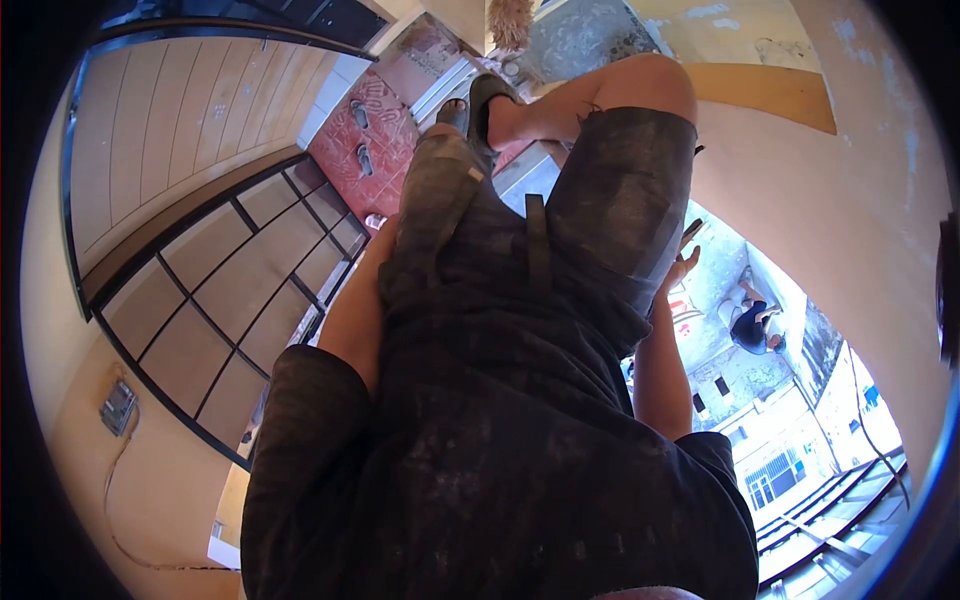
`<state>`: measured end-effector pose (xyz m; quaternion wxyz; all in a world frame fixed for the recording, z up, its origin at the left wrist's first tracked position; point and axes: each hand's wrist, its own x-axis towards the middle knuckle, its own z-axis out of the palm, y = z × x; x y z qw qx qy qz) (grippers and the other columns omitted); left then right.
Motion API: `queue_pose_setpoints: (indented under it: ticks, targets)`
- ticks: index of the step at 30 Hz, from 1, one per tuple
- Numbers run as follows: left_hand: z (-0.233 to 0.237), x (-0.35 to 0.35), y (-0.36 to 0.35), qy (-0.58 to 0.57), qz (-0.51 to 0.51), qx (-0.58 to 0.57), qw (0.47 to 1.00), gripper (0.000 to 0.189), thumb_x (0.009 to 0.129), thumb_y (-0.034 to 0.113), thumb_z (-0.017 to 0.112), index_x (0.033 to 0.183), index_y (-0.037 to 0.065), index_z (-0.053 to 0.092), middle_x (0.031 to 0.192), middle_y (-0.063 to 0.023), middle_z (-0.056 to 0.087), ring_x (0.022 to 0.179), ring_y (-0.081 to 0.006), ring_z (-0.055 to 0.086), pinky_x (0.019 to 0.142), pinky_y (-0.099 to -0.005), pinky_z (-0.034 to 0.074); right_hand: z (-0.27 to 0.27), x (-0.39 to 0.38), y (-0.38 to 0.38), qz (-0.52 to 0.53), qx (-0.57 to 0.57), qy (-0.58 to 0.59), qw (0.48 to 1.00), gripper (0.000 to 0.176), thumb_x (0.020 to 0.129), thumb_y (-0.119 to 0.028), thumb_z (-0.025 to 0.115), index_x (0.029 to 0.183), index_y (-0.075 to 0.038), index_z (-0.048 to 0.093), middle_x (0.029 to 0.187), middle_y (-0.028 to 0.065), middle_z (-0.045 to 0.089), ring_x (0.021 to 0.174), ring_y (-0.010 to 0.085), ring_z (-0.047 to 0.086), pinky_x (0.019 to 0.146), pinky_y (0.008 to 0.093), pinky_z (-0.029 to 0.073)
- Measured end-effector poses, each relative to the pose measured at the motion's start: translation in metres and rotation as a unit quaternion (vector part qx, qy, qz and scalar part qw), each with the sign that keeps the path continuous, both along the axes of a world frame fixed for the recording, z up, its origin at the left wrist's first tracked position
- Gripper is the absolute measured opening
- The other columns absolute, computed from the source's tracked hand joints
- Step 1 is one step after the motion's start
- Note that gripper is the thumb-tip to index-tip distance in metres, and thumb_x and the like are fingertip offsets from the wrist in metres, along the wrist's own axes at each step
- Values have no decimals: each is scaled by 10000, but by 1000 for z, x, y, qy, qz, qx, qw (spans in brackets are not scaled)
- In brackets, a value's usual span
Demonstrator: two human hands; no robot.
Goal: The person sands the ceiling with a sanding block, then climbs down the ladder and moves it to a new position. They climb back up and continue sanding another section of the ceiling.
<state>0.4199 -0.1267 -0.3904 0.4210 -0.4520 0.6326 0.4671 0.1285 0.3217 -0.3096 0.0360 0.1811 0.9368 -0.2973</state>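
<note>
My left forearm (352,315) runs down along the outside of my left thigh, and the hand at its end is hidden by the dusty dark shorts (625,185). Beyond my right hip, my right hand (681,270) shows in part with its fingers apart. Close to these fingers is a small dark shape (691,231) whose kind I cannot tell. A dark strap (538,240) lies over the front of the shorts. My right knee is bent out to the side, and dark slippers (487,100) are on my feet.
Two loose sandals (364,160) lie on red patterned tiles (385,125). A black-framed grille (215,330) stands at left, near a wall socket (118,407) with a cable. A peach wall (790,170) rises at right. Past the opening, another person (750,325) is low to the ground.
</note>
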Motion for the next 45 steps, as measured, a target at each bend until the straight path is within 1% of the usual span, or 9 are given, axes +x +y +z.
queue_pose_setpoints:
  ticks: [12, 14, 17, 20, 32, 33, 36, 38, 45]
  targets:
    - [-38, 50, -16, 63, 57, -62, 994, 340, 830, 293, 623, 1033, 22, 642, 1059, -233, 658, 1016, -407, 616, 844, -446, 493, 6, -6, 3, -25, 10, 14, 1000, 613, 928, -216, 557, 1415, 38, 286, 1289, 293, 491, 1146, 394, 533, 960, 440, 430]
    - [-13, 31, -30, 76, -94, -90, 989, 366, 825, 322, 621, 1039, 25, 635, 1071, -237, 652, 1022, -404, 616, 851, -451, 492, 16, -5, -8, -47, -3, 20, 999, 590, 929, -209, 551, 1405, 44, 311, 1307, 299, 476, 1158, 403, 524, 960, 451, 432]
    - [-9, 6, -50, 73, -99, -106, 987, 388, 826, 355, 600, 1038, 32, 631, 1089, -233, 647, 1024, -402, 615, 866, -457, 491, 20, -3, -8, 34, 239, 42, 969, 610, 963, -214, 449, 1499, -35, 219, 1416, 282, 363, 1162, 433, 510, 928, 468, 459]
    - [-28, -11, -75, 120, -103, -136, 978, 390, 832, 341, 581, 1081, 44, 617, 1093, -232, 646, 1037, -405, 609, 887, -457, 487, -36, 15, 41, 72, 466, -26, 882, 644, 927, -83, 394, 1531, -206, 207, 1591, 75, 140, 1345, 327, 351, 1005, 408, 410]
    - [-38, -67, -190, 285, -79, -188, 937, 352, 854, 309, 545, 1077, 47, 620, 1115, -236, 636, 1080, -393, 594, 913, -452, 472, 44, 38, 119, -114, 370, -110, 916, 671, 901, -47, 394, 1529, -201, 217, 1604, -14, 70, 1366, 286, 321, 1017, 389, 395]
    - [-26, -75, -193, 291, -78, -188, 935, 352, 854, 309, 545, 1077, 47, 620, 1115, -236, 636, 1080, -393, 594, 913, -452, 472, -8, 41, -26, -125, 361, -114, 917, 673, 898, -43, 394, 1529, -200, 217, 1606, -22, 63, 1368, 282, 319, 1018, 387, 394]
    - [-21, -71, -195, 191, -45, -146, 970, 356, 855, 319, 539, 1068, 46, 623, 1110, -238, 634, 1078, -390, 595, 917, -457, 468, 6, 10, -50, -156, 334, -136, 920, 681, 891, -33, 393, 1528, -199, 220, 1609, -47, 44, 1373, 271, 311, 1022, 382, 390]
    - [-86, -51, -204, 272, -188, -163, 930, 367, 852, 331, 539, 1064, 43, 619, 1105, -251, 626, 1071, -402, 592, 912, -463, 469, 13, 2, -43, -181, 308, -150, 922, 686, 886, -27, 393, 1528, -198, 222, 1612, -63, 31, 1377, 263, 305, 1024, 379, 387]
    - [-36, -94, -192, 226, -164, -158, 947, 409, 839, 340, 556, 1099, 26, 602, 1116, -269, 613, 1083, -423, 575, 915, -492, 461, 53, -3, -93, -260, 219, -115, 933, 673, 900, -76, 386, 1528, -246, 214, 1591, -45, 129, 1336, 275, 353, 967, 404, 414]
